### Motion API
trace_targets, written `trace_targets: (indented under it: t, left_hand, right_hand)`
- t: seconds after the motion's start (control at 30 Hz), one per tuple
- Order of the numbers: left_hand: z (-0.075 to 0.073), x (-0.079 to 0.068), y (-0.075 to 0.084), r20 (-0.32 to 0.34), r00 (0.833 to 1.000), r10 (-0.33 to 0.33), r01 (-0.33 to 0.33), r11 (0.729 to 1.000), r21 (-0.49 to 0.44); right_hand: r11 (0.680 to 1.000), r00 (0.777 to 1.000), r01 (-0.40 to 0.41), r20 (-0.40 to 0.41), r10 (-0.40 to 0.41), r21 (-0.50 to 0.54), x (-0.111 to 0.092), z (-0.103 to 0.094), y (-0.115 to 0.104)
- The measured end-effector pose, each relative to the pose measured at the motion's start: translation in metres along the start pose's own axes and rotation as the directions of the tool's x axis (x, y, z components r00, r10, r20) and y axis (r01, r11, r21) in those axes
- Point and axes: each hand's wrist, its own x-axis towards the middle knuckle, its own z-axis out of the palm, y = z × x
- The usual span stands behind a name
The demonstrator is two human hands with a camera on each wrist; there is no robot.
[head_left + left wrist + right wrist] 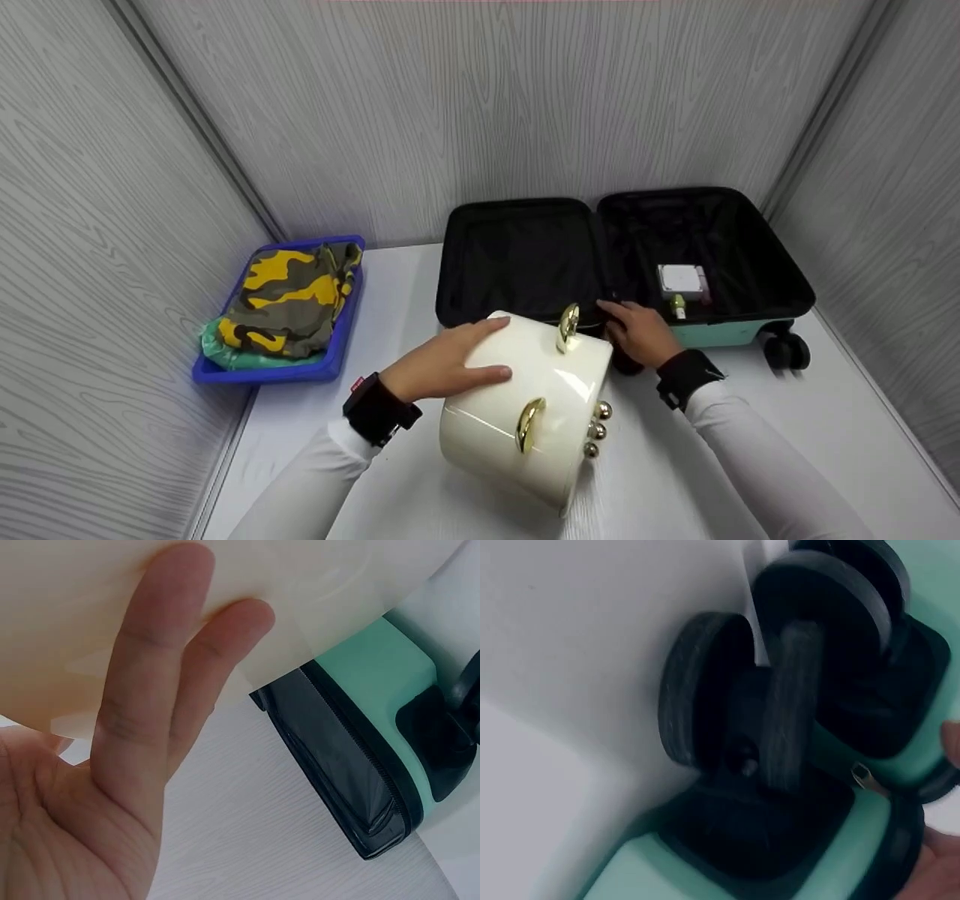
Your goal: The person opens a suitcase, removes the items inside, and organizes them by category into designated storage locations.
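Note:
A glossy cream box [517,405] with curved gold handles and several metal balls at its right end lies tilted at the table's front. My left hand [450,360] lies against its left side, thumb and forefinger stretched along the surface. In the left wrist view two straight fingers [142,667] touch the box [322,585]. An open green suitcase [712,334] with black lining stands behind. My right hand [643,331] grips the suitcase's front rim near the middle. The right wrist view shows black wheels [705,690] and part of that hand [937,870] at the rim.
In the suitcase's right half sit a small white box [681,279] and a small green-capped item [679,306]. A blue tray [337,360] at the left holds folded camouflage cloth [292,300] over something green. Grey walls enclose the white table.

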Motion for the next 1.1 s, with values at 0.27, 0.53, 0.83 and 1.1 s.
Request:
trace_targets:
  t: [0.27, 0.53, 0.83, 1.1]
  left_hand:
    - [-0.002, 0.009, 0.003, 0.016, 1.0, -0.024, 0.024, 0.999, 0.032]
    - [-0.006, 0.024, 0.011, 0.111, 0.994, 0.015, -0.027, 0.993, 0.111]
    - [-0.001, 0.025, 0.004, 0.066, 0.996, 0.054, -0.063, 0.988, 0.141]
    - [0.0, 0.025, 0.003, 0.045, 0.997, 0.063, -0.068, 0.989, 0.134]
  right_hand:
    - [0.962, 0.991, 0.047, -0.131, -0.012, 0.268, -0.019, -0.045, -0.033]
    - [0.844, 0.948, 0.315, -0.097, -0.304, 0.433, -0.052, -0.07, -0.08]
    - [0.863, 0.925, 0.344, 0.025, -0.379, 0.371, -0.074, -0.071, -0.113]
    - [0.837, 0.914, 0.37, 0.003, -0.406, 0.404, -0.082, -0.073, -0.112]
